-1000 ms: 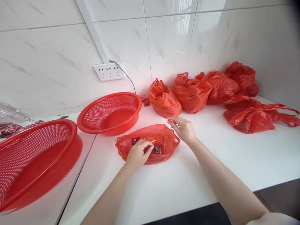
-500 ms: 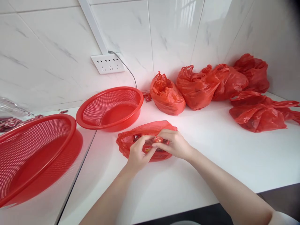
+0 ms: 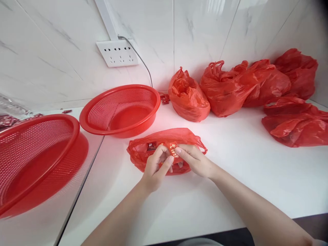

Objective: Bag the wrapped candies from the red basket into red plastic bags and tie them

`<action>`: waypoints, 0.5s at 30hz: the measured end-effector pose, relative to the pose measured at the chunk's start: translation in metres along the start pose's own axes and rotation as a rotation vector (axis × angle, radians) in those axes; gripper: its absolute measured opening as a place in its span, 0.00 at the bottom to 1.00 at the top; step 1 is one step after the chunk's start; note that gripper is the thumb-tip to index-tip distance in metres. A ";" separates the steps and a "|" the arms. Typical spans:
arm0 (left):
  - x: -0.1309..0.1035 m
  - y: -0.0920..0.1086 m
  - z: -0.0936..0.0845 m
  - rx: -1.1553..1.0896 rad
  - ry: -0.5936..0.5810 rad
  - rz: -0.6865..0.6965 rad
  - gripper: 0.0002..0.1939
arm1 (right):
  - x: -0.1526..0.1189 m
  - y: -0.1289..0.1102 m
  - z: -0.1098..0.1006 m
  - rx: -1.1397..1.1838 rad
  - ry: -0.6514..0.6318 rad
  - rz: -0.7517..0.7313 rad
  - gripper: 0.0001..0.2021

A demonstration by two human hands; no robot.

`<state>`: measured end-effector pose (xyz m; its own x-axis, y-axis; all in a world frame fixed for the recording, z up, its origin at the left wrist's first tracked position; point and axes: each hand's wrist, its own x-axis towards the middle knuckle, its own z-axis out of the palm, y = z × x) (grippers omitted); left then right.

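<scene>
A small red packet point(image 3: 173, 147) with gold lettering is pinched between the thumb and fingers of my right hand point(image 3: 196, 159). My left hand point(image 3: 156, 167) curls around the packet's left side, its thumb and fingertips closed on the edge. Both hands are above the mouth of an open red plastic bag point(image 3: 138, 155) lying on the white counter. Inside the bag, a dark red wrapped packet point(image 3: 151, 146) shows at the left. My fingers hide much of the other contents.
Two red mesh baskets point(image 3: 120, 89) point(image 3: 74, 126) stand at the left. Several filled red bags point(image 3: 189, 99) line the wall at the right, with another bag point(image 3: 299, 126) in front of them. A socket panel point(image 3: 118, 54) with a cable point(image 3: 143, 61) is on the tiled wall.
The packet has turned so its gold lettering faces me, and the right fingers have shifted to its right side. The camera view has tilted slightly down.
</scene>
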<state>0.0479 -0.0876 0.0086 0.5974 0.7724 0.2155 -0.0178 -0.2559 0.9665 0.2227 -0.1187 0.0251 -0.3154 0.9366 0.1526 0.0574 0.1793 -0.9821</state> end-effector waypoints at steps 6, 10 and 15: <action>0.001 -0.001 0.003 0.176 0.219 0.227 0.07 | -0.001 0.001 0.000 -0.236 0.133 -0.146 0.12; 0.003 0.000 -0.001 0.496 0.344 0.524 0.10 | -0.002 0.002 0.000 -0.130 0.289 -0.264 0.07; 0.004 0.004 -0.007 0.679 0.397 0.666 0.11 | -0.003 0.005 -0.003 -0.054 0.272 -0.333 0.09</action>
<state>0.0449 -0.0817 0.0146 0.3221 0.4588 0.8281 0.2826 -0.8814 0.3784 0.2268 -0.1193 0.0204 -0.0641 0.8689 0.4908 0.0469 0.4939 -0.8683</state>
